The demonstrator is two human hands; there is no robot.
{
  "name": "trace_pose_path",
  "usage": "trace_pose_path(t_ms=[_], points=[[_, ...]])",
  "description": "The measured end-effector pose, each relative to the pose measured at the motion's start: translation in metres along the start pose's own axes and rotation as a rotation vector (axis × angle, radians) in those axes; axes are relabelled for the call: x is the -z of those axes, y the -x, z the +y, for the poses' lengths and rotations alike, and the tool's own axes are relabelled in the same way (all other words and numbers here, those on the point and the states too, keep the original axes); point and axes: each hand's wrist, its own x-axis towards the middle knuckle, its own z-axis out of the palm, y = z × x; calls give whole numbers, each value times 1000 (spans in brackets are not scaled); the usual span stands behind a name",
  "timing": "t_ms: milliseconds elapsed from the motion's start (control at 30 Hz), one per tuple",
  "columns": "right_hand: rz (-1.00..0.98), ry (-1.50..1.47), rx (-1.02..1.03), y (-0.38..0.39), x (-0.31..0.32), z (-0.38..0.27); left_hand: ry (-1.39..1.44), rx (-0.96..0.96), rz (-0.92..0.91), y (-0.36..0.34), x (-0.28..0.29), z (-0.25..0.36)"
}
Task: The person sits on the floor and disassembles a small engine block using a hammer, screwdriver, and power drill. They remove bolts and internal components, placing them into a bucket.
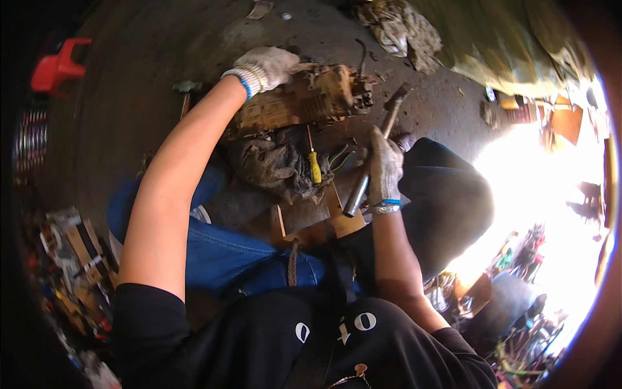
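Note:
A rusty, dirt-caked metal machine part [291, 104], ribbed along one side, lies on the ground ahead of me. My left hand [269, 67], in a pale knitted glove, is closed at its far left edge; what the fingers grip is hidden. To the right of the part, my right hand [385, 165], also gloved, is wrapped round a hammer [392, 117]. Its dark end points away from me and its shiny metal end slants down toward my lap. Close to me, a screwdriver [315, 167] with a yellow handle lies on a dark, dirty rag [265, 162].
Pliers [342, 157] lie beside the screwdriver. Cardboard [346, 220] sits between my legs. Farther off are a crumpled cloth [405, 32], a large greenish cover [499, 42] and a red plastic stool [61, 65]. Piles of parts and clutter [78, 259] line both sides; glare washes out the right.

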Motion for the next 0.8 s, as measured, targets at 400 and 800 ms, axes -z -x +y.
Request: trace_pose_path(t_ms=[400, 800], points=[[-78, -273, -172, 9, -9, -3, -35, 63, 37, 36, -4, -26], [-54, 175, -90, 6, -20, 15, 109, 140, 180, 132, -52, -81]])
